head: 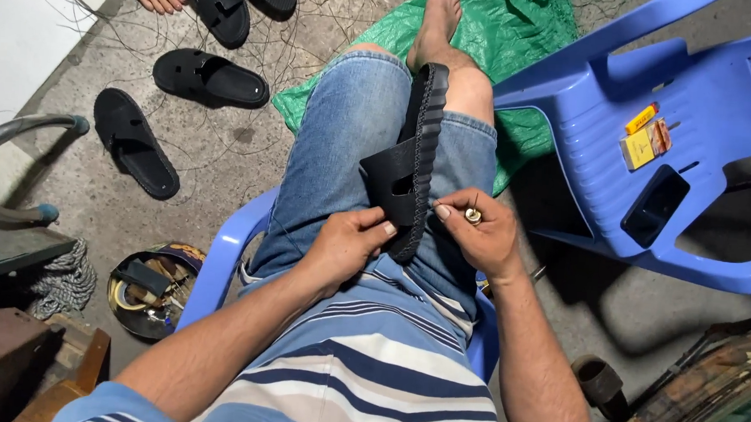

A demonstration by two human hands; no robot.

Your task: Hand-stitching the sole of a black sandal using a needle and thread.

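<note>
Black rubber slide sandal (pixel 417 157) stands on edge between our denim-clad thighs (pixel 345 141), sole turned right, so the rim faces up. Our left hand (pixel 348 244) pinches its near end to steady it; our right hand (pixel 481 234) is closed on a small brass-handled awl (pixel 473 213) at the seam.

Evenly lit by soft daylight, sharp throughout; dark shadow under the blue plastic chair (pixel 654 131), dim lower corners, slight wide-angle bending at edges.
</note>
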